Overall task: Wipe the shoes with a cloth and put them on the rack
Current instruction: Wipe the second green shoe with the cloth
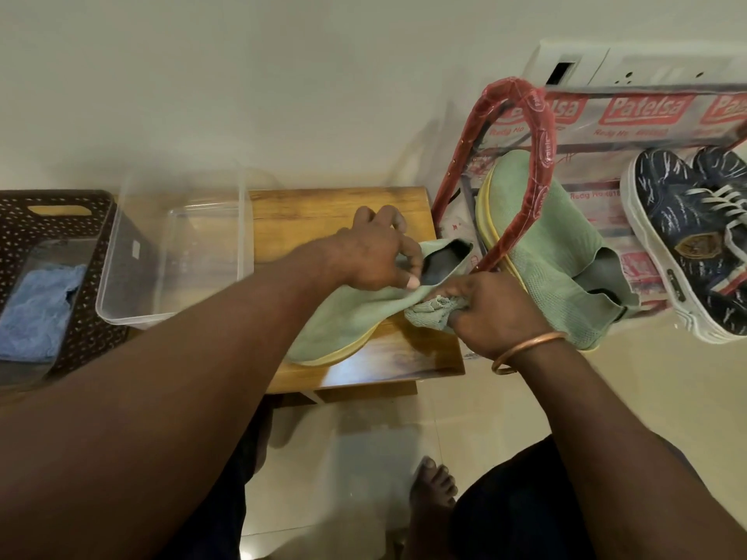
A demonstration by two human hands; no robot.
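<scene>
A green knit shoe [335,325] with a yellow sole lies on the low wooden stool [315,208]. My left hand [376,252] grips the edge of its opening. My right hand [497,309] holds a bunched green cloth [428,313] against the shoe's heel end. The matching green shoe [558,244] sits on the red-framed rack [537,151] at the right, and a pair of dark blue patterned sneakers [687,236] with white laces stands beside it on the same rack.
A clear plastic tub [178,252] stands left of the stool. Further left a dark perforated basket [60,220] holds a blue cloth [40,309]. A white switch panel [630,70] is on the wall behind the rack. My bare foot [432,487] rests on the tiled floor.
</scene>
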